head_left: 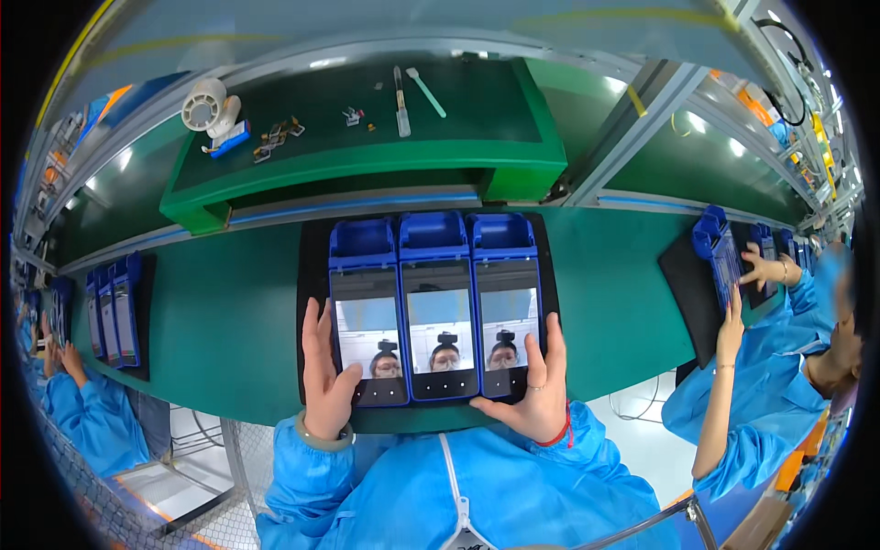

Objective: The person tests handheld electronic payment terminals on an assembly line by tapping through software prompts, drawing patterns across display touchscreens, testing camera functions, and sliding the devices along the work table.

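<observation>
Three blue handheld payment terminals stand side by side on a black mat [313,266], directly in front of me. Their printer bays at the top look open, and each lit screen shows a live camera picture. My left hand [328,380] grips the outer side of the left terminal [369,316], its thumb over the lower corner of the front. Along the outer side of the right terminal [507,307], my right hand [539,385] is closed with its thumb by the bottom edge. Between them, the middle terminal [439,316] is touched by neither hand.
Behind the mat rises a green shelf [367,179] carrying a white tape roll [203,104], small parts, a brush [401,105] and a pale green stick [427,94]. Co-workers in blue handle similar terminals [720,252] at right and more terminals [115,307] at left.
</observation>
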Tool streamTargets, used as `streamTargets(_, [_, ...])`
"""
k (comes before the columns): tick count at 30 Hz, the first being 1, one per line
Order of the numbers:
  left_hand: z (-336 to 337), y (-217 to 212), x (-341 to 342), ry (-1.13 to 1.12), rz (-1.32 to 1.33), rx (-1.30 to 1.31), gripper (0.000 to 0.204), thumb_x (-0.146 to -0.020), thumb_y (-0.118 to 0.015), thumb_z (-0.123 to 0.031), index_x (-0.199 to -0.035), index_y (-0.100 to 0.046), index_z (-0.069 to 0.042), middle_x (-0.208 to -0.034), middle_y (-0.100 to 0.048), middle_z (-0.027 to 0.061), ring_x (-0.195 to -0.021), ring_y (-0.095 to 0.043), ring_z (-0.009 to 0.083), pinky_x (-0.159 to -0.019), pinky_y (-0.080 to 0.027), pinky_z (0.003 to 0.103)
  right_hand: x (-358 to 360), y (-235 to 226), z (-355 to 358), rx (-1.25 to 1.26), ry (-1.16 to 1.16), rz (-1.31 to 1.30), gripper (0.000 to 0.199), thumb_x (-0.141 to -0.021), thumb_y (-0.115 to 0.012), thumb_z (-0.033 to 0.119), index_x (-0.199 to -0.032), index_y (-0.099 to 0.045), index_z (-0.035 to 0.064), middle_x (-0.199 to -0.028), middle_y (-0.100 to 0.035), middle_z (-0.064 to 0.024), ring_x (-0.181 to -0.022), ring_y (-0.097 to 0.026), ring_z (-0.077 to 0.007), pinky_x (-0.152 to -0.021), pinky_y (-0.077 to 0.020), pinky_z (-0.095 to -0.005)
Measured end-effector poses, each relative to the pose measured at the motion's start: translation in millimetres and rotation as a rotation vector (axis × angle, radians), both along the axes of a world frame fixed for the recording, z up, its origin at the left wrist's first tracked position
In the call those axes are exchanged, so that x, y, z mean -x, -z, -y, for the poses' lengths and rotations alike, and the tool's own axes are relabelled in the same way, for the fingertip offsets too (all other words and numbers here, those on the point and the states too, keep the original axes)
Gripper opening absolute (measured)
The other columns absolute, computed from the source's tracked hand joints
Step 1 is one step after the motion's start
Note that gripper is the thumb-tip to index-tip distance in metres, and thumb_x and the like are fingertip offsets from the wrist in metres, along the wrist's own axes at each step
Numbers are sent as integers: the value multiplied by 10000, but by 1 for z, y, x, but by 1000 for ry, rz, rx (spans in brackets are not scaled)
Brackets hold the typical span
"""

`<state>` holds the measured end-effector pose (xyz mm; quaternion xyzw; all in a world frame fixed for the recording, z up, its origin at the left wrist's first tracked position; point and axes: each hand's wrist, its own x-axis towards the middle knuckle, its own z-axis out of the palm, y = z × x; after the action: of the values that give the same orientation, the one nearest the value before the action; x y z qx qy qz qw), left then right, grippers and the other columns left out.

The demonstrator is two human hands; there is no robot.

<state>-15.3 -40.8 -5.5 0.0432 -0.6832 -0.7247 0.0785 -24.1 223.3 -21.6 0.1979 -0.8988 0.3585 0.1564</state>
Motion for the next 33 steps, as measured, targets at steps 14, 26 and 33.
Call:
streamTargets(14, [21,7,-28,130,32,88,941,-624,-475,6,-1444,-17,-54,-1387,-265,285,-1284,-338,359,-1061,-255,427,-25,-6,-2,-166,-52,-234,413,-598,-709,390,-961,-680,194,-905,-509,-23,-774,-440,-198,-747,-338,-373])
streamTargets(26, [18,9,-22,175,21,117,948,-692,-547,86,-1447,1,-76,-1412,-243,263,-1298,-321,345,-1049,-288,422,-17,-26,27,-134,-178,-213,351,-627,-705,351,-917,-696,154,-856,-493,-35,-775,-427,-215,-727,-319,-375])
streamTargets(33, [19,6,-26,133,45,95,978,-612,-477,22,-1445,26,-69,-1396,-255,262,-1278,-341,350,-1050,-273,429,-16,-3,-23,-8,81,-108,326,-677,-697,178,-976,-646,59,-841,-484,-72,-728,-449,-212,-630,-388,-329])
